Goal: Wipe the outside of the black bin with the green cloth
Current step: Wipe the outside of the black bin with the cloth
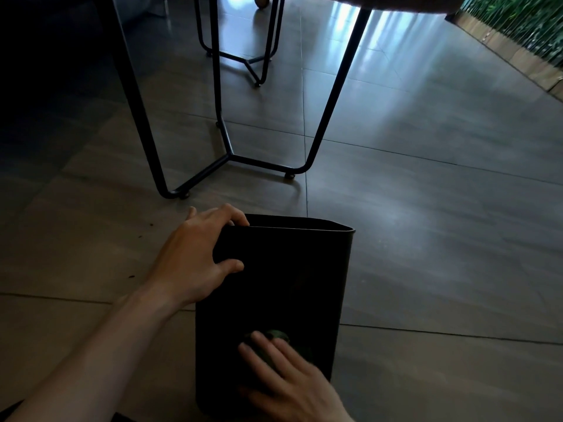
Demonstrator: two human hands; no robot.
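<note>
The black bin (283, 278) lies tipped over on the tiled floor, its open mouth pointing away from me and one flat side facing up. My left hand (199, 254) grips the bin's left rim corner, fingers curled over the edge and thumb pressed on the side wall. My right hand (288, 376) lies flat on the near part of that upper side, pressing the green cloth (278, 336) against it. Only a dark green edge of the cloth shows past my fingertips.
A black metal table frame (227, 153) stands just beyond the bin, its feet on the floor. A second frame (259, 62) stands further back. A wooden ledge with green plants (524, 32) runs along the far right. Small dark crumbs (132, 275) dot the floor at left.
</note>
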